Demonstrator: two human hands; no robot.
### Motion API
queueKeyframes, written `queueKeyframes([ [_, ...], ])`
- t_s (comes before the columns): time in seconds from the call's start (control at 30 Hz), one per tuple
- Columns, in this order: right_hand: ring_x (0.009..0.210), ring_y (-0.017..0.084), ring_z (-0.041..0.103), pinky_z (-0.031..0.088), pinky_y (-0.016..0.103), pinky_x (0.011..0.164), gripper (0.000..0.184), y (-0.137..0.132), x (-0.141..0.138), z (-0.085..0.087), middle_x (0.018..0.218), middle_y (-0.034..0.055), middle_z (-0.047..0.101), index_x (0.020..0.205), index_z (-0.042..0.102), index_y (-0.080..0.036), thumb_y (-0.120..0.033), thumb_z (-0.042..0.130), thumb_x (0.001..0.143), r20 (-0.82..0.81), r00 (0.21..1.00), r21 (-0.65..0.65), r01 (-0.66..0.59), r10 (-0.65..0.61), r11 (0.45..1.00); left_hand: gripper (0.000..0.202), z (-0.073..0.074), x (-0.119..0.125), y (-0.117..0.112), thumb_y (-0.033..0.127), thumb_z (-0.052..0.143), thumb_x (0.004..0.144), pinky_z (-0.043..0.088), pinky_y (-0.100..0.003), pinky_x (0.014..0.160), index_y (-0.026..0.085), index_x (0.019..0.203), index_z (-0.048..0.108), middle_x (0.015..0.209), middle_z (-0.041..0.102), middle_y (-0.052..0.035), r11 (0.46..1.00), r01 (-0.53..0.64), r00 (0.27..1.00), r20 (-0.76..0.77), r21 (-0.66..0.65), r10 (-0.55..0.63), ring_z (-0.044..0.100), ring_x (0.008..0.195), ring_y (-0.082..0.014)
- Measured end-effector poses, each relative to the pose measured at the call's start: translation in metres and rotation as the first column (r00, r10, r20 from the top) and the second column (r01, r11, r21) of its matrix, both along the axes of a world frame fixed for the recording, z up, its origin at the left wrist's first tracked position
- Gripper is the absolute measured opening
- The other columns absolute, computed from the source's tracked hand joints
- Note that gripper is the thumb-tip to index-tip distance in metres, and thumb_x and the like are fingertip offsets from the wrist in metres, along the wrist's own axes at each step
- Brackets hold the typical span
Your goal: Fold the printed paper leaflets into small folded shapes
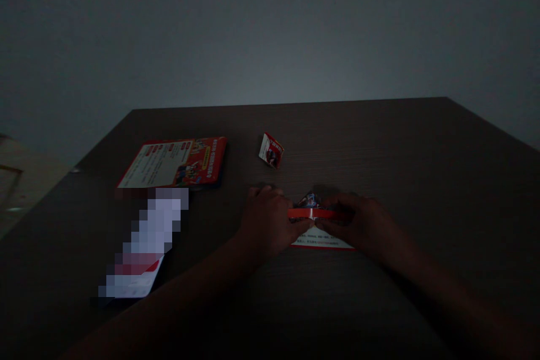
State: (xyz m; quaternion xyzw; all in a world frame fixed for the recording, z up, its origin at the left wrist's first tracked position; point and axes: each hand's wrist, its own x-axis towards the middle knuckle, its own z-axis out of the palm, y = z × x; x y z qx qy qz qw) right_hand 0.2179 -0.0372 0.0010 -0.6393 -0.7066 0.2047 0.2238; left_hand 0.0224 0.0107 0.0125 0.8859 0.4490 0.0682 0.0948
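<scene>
A red-edged printed paper (324, 241) with white areas and lines of text lies on the table in front of me. Part of it stands up in a raised red fold, with a patterned peak behind. My left hand (268, 219) is closed on the left side of the fold, thumb at its middle. From the right, my right hand (367, 225) grips the same fold, its thumb close to the left one. Fingers hide both ends of the fold. Just beyond my hands sits a small folded piece of red and white printed paper (272, 151), apart from them.
On the left lies a stack of red printed sheets or booklets (172, 163). Nearer me is a lit phone-like screen (152, 236), mostly blurred out by pixels. The dark wood-grain table (379, 140) ends at a pale wall (295, 39). The light is dim.
</scene>
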Motion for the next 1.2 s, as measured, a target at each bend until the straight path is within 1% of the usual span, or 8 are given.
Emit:
queueKeyframes([
  [0.23, 0.070, 0.021, 0.067, 0.050, 0.030, 0.061, 0.027, 0.0000, 0.0004, 0.0001, 0.083, 0.0039, 0.072, 0.094, 0.070, -0.022, -0.039, 0.067, 0.074, -0.015, 1.000, -0.032, 0.009, -0.010, 0.999, 0.047, -0.0006, 0.0000, -0.0006, 0.062, 0.054, 0.078, 0.036, -0.040, 0.077, 0.017, 0.069, 0.067, 0.081, 0.063, -0.0075, 1.000, -0.005, 1.000, 0.000, 0.010, 0.005, 0.055, 0.085, -0.0248],
  [0.4, 0.069, 0.021, 0.066, 0.050, 0.029, 0.061, 0.028, 0.0001, 0.0005, 0.0011, 0.081, 0.0049, 0.072, 0.093, 0.070, -0.022, -0.041, 0.067, 0.073, -0.002, 0.999, -0.025, 0.034, -0.034, 0.999, 0.049, -0.0002, 0.0000, -0.0002, 0.063, 0.052, 0.079, 0.035, -0.041, 0.077, 0.017, 0.069, 0.066, 0.080, 0.063, -0.0074, 1.000, 0.005, 1.000, -0.014, 0.004, -0.005, 0.054, 0.085, -0.0251],
  [0.57, 0.069, 0.021, 0.067, 0.049, 0.029, 0.059, 0.032, 0.0005, 0.0010, 0.0030, 0.081, 0.0045, 0.072, 0.094, 0.070, -0.023, -0.044, 0.067, 0.071, 0.029, 0.997, -0.077, 0.074, -0.072, 0.994, 0.049, 0.0003, -0.0001, 0.0000, 0.063, 0.052, 0.079, 0.035, -0.041, 0.078, 0.017, 0.070, 0.067, 0.081, 0.063, -0.0076, 1.000, 0.006, 1.000, -0.007, 0.000, -0.006, 0.054, 0.086, -0.0256],
  [0.77, 0.069, 0.021, 0.067, 0.048, 0.029, 0.059, 0.032, 0.0008, 0.0029, 0.0055, 0.082, 0.0041, 0.072, 0.096, 0.069, -0.022, -0.041, 0.068, 0.070, 0.017, 0.997, -0.086, 0.073, -0.072, 0.994, 0.048, -0.0007, -0.0005, -0.0002, 0.062, 0.053, 0.079, 0.034, -0.041, 0.079, 0.017, 0.071, 0.067, 0.082, 0.063, -0.0075, 1.000, 0.004, 1.000, 0.013, -0.002, -0.004, 0.054, 0.087, -0.0255],
  [0.97, 0.072, 0.022, 0.068, 0.049, 0.029, 0.060, 0.035, 0.0018, 0.0079, 0.0041, 0.085, 0.0042, 0.073, 0.097, 0.069, -0.022, -0.043, 0.069, 0.069, 0.017, 0.997, -0.099, 0.073, -0.072, 0.992, 0.048, -0.0008, -0.0005, 0.0000, 0.062, 0.053, 0.079, 0.034, -0.041, 0.078, 0.017, 0.070, 0.067, 0.081, 0.063, -0.0072, 1.000, 0.009, 1.000, -0.001, 0.010, -0.009, 0.054, 0.086, -0.0252],
  [1.2, 0.068, 0.020, 0.068, 0.048, 0.028, 0.058, 0.033, 0.0023, 0.0085, 0.0066, 0.082, 0.0031, 0.073, 0.097, 0.069, -0.022, -0.040, 0.069, 0.069, 0.015, 0.998, -0.114, 0.064, -0.062, 0.991, 0.049, -0.0012, -0.0004, 0.0001, 0.063, 0.053, 0.078, 0.034, -0.041, 0.079, 0.017, 0.071, 0.067, 0.081, 0.063, -0.0076, 1.000, 0.007, 1.000, -0.006, -0.004, -0.007, 0.053, 0.087, -0.0252],
])
